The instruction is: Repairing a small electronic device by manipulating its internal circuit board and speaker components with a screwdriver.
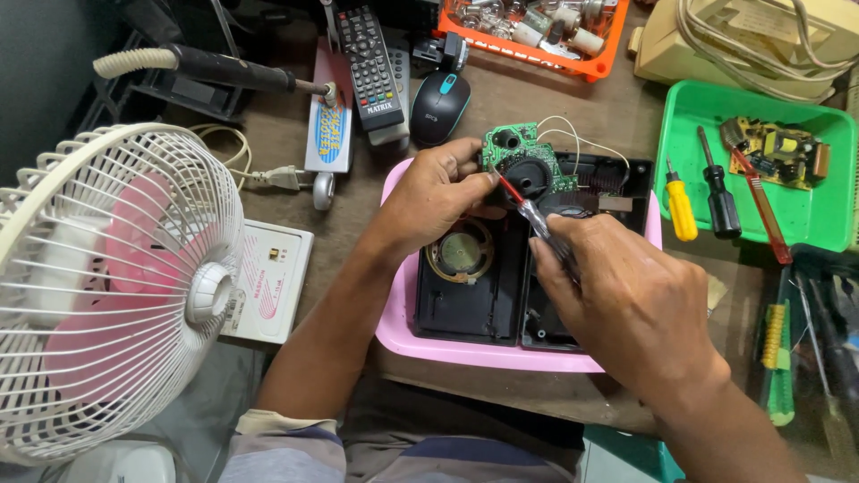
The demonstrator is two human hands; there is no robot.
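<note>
My left hand (438, 192) pinches a small green circuit board (523, 159) by its near-left edge and holds it tilted above an opened black device case (470, 304). My right hand (626, 300) grips a red-tipped tool (528, 207), like a screwdriver or probe, whose tip touches the board beside a round black part. Thin white wires (573, 134) loop from the board toward the case. A round speaker (461, 252) sits in the left half of the case. The case lies in a pink tray (398, 331).
A white table fan (116, 286) stands at the left. A green tray (805, 224) at the right holds screwdrivers (682, 206) and another circuit board. Behind are a remote control (369, 55), a computer mouse (440, 107), a soldering iron (224, 67) and an orange tray (537, 45).
</note>
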